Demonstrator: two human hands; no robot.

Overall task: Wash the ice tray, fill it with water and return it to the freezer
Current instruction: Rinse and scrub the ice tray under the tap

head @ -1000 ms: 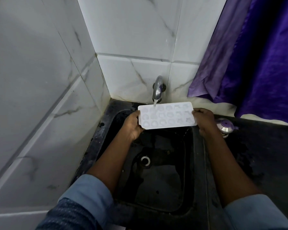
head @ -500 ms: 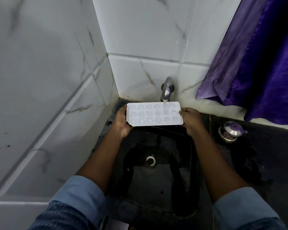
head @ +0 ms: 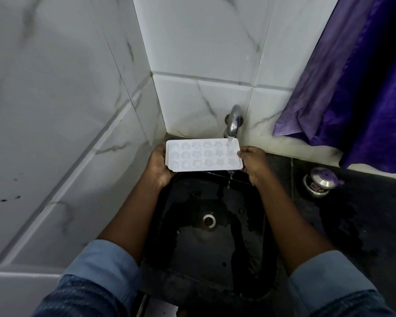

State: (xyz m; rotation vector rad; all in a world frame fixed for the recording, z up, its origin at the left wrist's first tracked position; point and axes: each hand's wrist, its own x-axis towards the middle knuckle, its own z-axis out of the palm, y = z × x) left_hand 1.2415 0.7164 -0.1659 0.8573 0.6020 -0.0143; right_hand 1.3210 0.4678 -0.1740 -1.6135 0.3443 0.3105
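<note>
We are holding the white ice tray (head: 204,155) level over the back of the black sink (head: 245,243), cavities facing up, just under the steel tap (head: 234,121). The left grip (head: 157,164) is curling round the tray's left short edge, with the thumb along its rim. The right grip (head: 253,161) is pinching the right short edge with its fingertips.

A thin stream of water (head: 229,143) is running from the spout onto the cavities at the tray's right end, close to the right fingers. Water is spilling off the near right corner and dripping into the basin. The tray is covering the sink's back rim, and the spout is overhanging its far right corner. Below it, the drain (head: 208,220) is lying in the wet basin.

To the right, on the dark wet tabletop (head: 364,213), a small steel container with a purple lid (head: 320,181) is standing well apart from the tray. A purple curtain (head: 364,76) is hanging above it. White marbled tiles (head: 204,42) are closing in the corner behind and to the left.

Compared with half a second ago, the stream is landing nearer the tray's right end, and a second ago it was hitting the left part.
</note>
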